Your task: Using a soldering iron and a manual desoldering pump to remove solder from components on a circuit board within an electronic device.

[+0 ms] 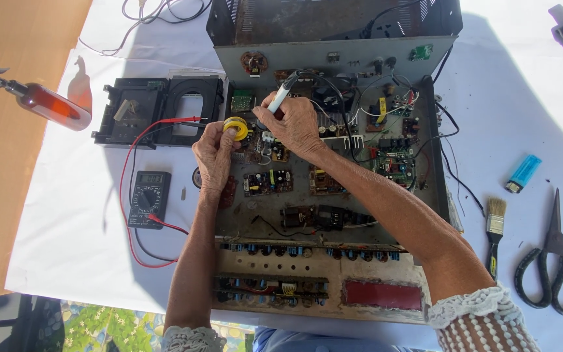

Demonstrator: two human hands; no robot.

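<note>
Two hands over open chassis (425,195): left hand (215,155) pinched yellow solder reel (236,127); right hand (294,124), just right, gripped soldering iron (283,91), axis tilted far-right.

White lace sleeves (483,319), bare forearms

Only one screen is seen: a small grey rectangular display (150,179) on the black multimeter (149,198), lying below and to the left of the left hand (215,156). No packages or signs are spotted.
</note>
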